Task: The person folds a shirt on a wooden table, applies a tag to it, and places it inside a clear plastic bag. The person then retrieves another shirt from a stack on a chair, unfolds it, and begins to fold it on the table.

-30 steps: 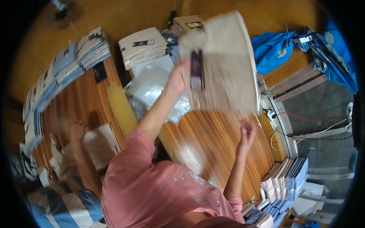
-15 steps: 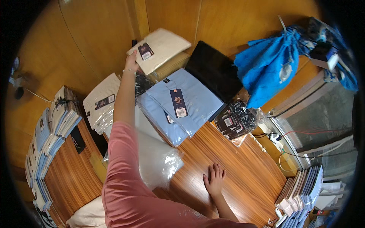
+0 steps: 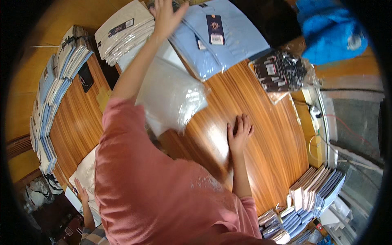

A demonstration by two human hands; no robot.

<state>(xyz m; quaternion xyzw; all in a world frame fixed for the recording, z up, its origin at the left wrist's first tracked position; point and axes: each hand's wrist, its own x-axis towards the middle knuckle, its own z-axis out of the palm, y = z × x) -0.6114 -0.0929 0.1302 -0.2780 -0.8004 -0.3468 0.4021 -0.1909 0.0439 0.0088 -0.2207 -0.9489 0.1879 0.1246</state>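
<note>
My left hand (image 3: pixel 166 18) reaches to the top edge of the view with its fingers and thumb apart. No garment shows in it. It is between a pile of cream folded shirts in clear bags (image 3: pixel 122 34) and a light blue folded shirt (image 3: pixel 241 34) with a dark hang tag (image 3: pixel 215 30). Under my left forearm lie clear plastic bags (image 3: pixel 167 87), loosely stacked. On the wooden table (image 3: pixel 273 130), my right hand (image 3: pixel 241 132) rests flat and open, holding nothing.
Packed shirts (image 3: pixel 51 96) line the table's left edge, near a black phone (image 3: pixel 85 77). A bag of dark tags (image 3: pixel 271 71) lies at the right, below blue cloth (image 3: pixel 332 32). More packed shirts (image 3: pixel 314 190) stand lower right. Another person's hand (image 3: pixel 81 192) touches cream cloth (image 3: pixel 86 169).
The cream packed shirt has left my left hand and is out of sight. That hand has opened. The view has tipped down, bringing another person's hand in at lower left.
</note>
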